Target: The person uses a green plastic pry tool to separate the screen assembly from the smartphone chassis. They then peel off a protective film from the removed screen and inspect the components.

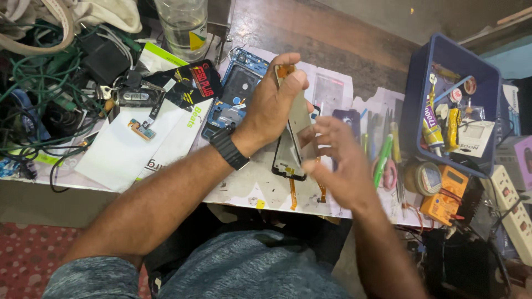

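Phone screen panel [295,143] upright between left hand [275,102] and right hand [339,160].

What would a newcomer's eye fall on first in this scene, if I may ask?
First, the phone screen panel at the centre, its top pinched by the left hand while the right hand works its edge. Behind lies an opened blue phone frame; at right, a blue bin of tools.

Black phone screen [289,155] between both hands
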